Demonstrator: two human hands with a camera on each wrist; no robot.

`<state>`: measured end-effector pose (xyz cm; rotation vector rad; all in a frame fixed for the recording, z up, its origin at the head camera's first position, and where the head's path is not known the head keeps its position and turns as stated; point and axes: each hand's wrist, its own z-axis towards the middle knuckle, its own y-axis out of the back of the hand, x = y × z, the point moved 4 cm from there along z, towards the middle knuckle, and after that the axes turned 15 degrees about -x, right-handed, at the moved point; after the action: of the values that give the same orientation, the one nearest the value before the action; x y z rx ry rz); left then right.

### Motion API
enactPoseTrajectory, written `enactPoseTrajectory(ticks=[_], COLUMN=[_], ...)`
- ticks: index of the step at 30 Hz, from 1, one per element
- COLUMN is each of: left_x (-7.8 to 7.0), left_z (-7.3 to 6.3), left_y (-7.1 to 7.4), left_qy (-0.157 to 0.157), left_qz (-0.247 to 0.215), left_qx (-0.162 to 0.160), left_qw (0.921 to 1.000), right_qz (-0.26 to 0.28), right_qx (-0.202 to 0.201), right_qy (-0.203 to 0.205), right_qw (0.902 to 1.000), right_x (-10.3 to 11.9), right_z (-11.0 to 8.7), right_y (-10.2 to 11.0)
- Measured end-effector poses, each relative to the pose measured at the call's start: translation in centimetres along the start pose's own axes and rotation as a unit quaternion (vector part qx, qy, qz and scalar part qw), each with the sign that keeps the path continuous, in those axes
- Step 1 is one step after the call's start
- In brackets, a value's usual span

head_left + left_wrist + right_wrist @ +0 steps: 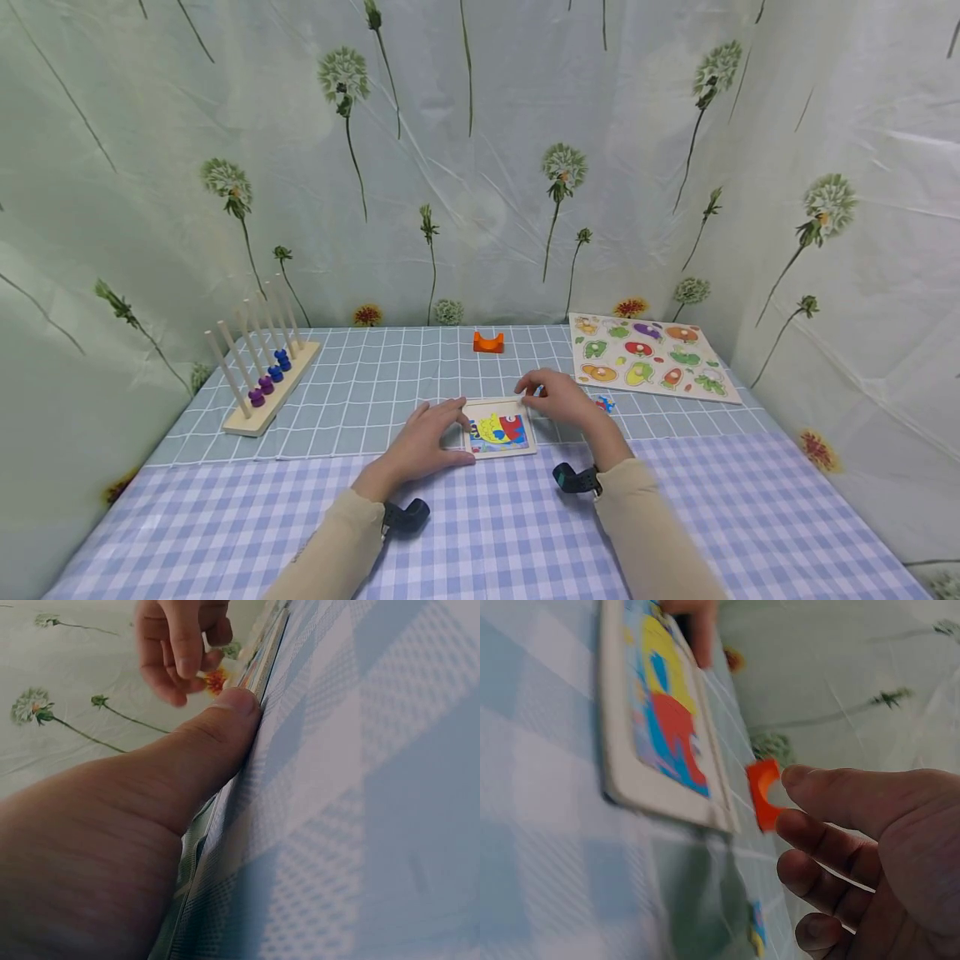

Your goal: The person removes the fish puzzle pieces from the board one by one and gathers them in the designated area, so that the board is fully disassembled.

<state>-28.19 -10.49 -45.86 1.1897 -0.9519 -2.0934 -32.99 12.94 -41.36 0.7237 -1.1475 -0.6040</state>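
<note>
A jigsaw puzzle in a pale wooden frame (501, 453) lies on the table, showing a yellow and red fish-like picture on blue. At its left side my left hand (422, 442) holds the frame, thumb against the near edge and fingers at the far left corner. The thumb (217, 724) shows large in the left wrist view. Above and beyond the frame's right side hovers my right hand (558, 398), fingers loosely bent. In the right wrist view, nothing shows between its thumb and fingers (802, 829). A small blue and red puzzle piece (604, 404) lies right of that hand.
An orange curved block (488, 342) stands near the back edge. A vegetable peg puzzle board (652, 357) lies at back right. At left stands a wooden base (258, 417) with upright pegs, some carrying purple and blue pieces. A checked cloth (480, 533) covers the near table.
</note>
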Motion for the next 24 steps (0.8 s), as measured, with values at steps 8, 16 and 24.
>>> enactPoseTrajectory(ticks=[8,16,24], left_x=[0.1,0.2,0.2], left_z=[0.0,0.0,0.0], left_y=[0.0,0.2,0.3], left_qy=[-0.001,-0.010,-0.016], left_qz=[-0.006,-0.012,-0.024], left_qx=[-0.006,-0.012,-0.016], left_qw=[1.0000,0.9998,0.9995], right_qz=[-0.010,-0.023,-0.051], right_qx=[0.046,0.072,0.062], right_qy=[0.041,0.080,0.103], right_qw=[0.9981,0.9940,0.9914], right_x=[2.7,4.4,4.6], right_z=[-0.5,-1.1,-1.5], right_y=[-2.6,-4.2,-5.0])
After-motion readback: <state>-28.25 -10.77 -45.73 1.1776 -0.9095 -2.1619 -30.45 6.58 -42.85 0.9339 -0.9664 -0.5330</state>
